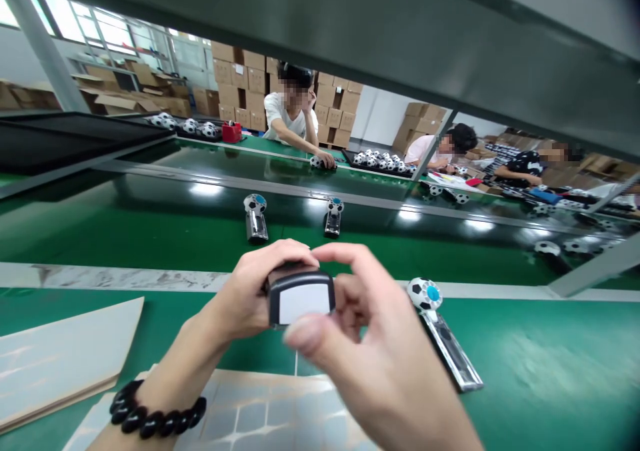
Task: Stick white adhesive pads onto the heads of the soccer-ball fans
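Note:
In the middle of the head view, my left hand (253,288) wraps around a black-rimmed device (275,304) from its left side. The end facing me bears a white label (303,301). My right hand (380,331) is curled around the right side, its thumb at the label's lower edge and its index finger at the top near my left hand's fingers. The device's far end is hidden. To the right on the bench lies a football-topped device (425,296) with a blue centre and a long clear body. Below my hands are sheets of pale labels (270,414).
A stack of label sheets (65,351) lies at left. Two football-topped devices (256,219) rest on the green conveyor (150,228). Across it, a person in white (287,114) touches a football-patterned piece; others sit at right. A grey shelf (350,51) hangs overhead; a post (595,264) stands at right.

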Motion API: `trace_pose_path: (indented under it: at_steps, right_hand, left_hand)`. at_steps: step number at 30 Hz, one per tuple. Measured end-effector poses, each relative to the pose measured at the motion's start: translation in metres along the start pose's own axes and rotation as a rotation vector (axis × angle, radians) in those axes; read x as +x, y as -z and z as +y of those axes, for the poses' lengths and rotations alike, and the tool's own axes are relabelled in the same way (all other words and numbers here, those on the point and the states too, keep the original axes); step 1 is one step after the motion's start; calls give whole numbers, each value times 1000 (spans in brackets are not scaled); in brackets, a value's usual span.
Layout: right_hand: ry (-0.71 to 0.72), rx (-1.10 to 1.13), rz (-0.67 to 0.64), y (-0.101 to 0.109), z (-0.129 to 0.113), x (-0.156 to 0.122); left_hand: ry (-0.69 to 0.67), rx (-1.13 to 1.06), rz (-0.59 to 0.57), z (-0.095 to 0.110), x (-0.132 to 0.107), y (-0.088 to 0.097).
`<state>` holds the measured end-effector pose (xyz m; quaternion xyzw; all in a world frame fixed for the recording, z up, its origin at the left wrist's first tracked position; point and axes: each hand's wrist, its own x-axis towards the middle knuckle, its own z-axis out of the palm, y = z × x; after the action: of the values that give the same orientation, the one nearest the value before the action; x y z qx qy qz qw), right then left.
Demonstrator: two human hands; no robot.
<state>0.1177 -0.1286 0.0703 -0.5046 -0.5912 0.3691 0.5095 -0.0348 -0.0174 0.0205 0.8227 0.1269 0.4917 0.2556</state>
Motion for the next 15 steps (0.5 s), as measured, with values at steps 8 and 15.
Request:
trace_pose_path:
  at_steps: [8,15]
  right_hand:
    - [-31,84,-104,-8,8,5]
    - [8,139,-210,3,14,7]
  left_hand:
    - [23,78,-16,0,-2,1]
    - [30,17,-3,3,0,1]
